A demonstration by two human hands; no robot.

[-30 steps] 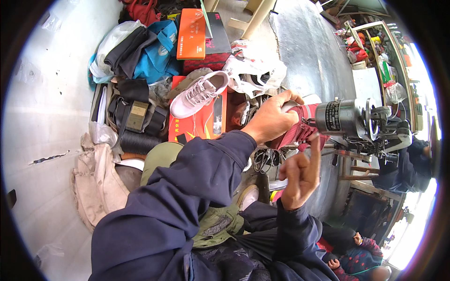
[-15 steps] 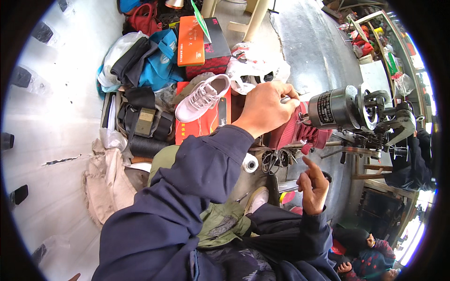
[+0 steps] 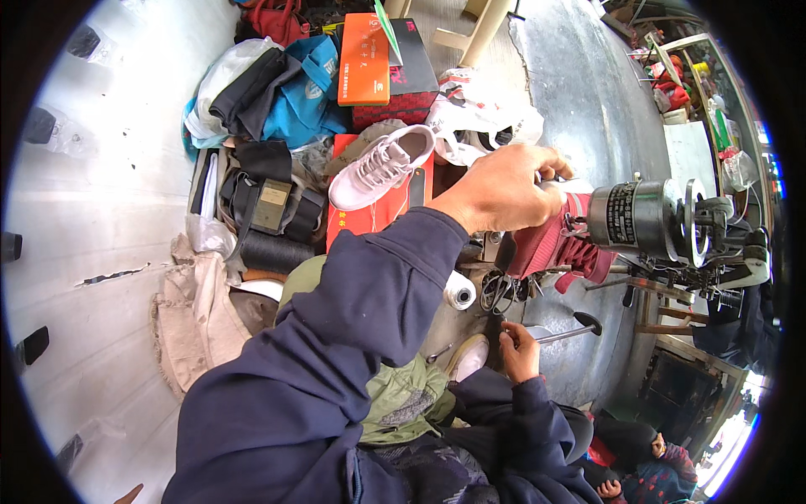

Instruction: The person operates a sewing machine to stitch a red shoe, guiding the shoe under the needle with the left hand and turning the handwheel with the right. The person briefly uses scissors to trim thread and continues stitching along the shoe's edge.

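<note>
My left hand (image 3: 508, 189) has its fingers closed on a red shoe (image 3: 541, 248) with dangling laces, under the cylindrical metal sewing machine head (image 3: 630, 218). My right hand (image 3: 520, 353) is lower, fingers curled at the dark end of something I cannot make out, beside a metal lever (image 3: 554, 336) with a black end. Looped black-handled tools, perhaps scissors, (image 3: 495, 290) hang below the shoe, and a white spool (image 3: 459, 292) sits left of them.
A pale sneaker (image 3: 378, 172) rests on red boxes, amid bags (image 3: 306, 92), straps and black thread (image 3: 273, 248). A white panel (image 3: 92, 193) runs along the left. A crowded cabinet (image 3: 714, 118) stands upper right; another person (image 3: 655, 470) sits lower right.
My right hand has dropped down and left from beside the machine, its raised finger now curled. My left hand remains on the shoe, knuckles turned higher.
</note>
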